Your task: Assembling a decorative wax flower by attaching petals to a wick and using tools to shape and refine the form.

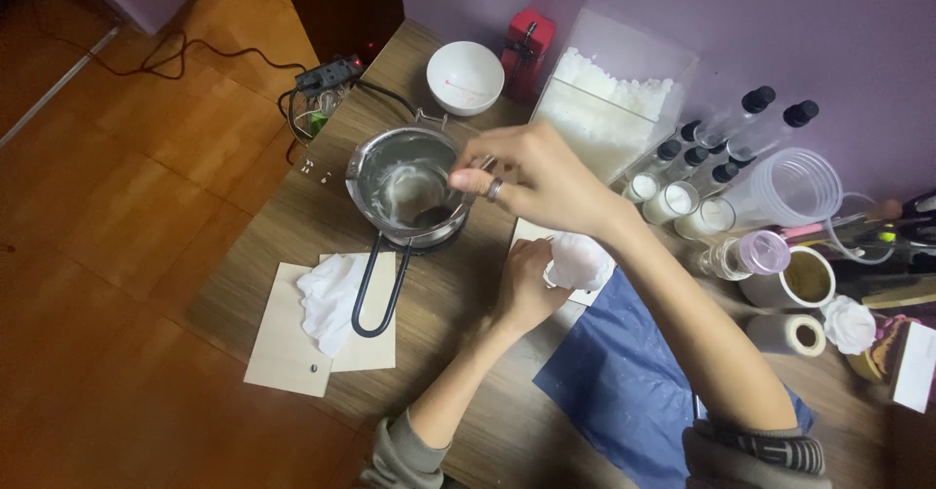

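Note:
A small metal pot [390, 162] with a long black loop handle [375, 294] stands on the wooden table [458, 313], its inside smeared with white residue. My right hand [541, 177], a ring on one finger, reaches across to the pot and pinches a spoon [439, 214] whose bowl rests inside near the rim. Just below it, my left hand [525, 279] grips a white, flower-like lump [580, 260] that sits on a pale card next to a blue cloth [624, 372].
Behind the pot are a white bowl [465, 77], a red box [528, 50] and a clear tub of white flakes [604, 104]. Black-capped bottles [697, 162], stacked clear cups [795, 187] and jars crowd the right. A crumpled tissue [330, 299] lies on beige cards; a power strip [327, 75] hangs off the table's left edge.

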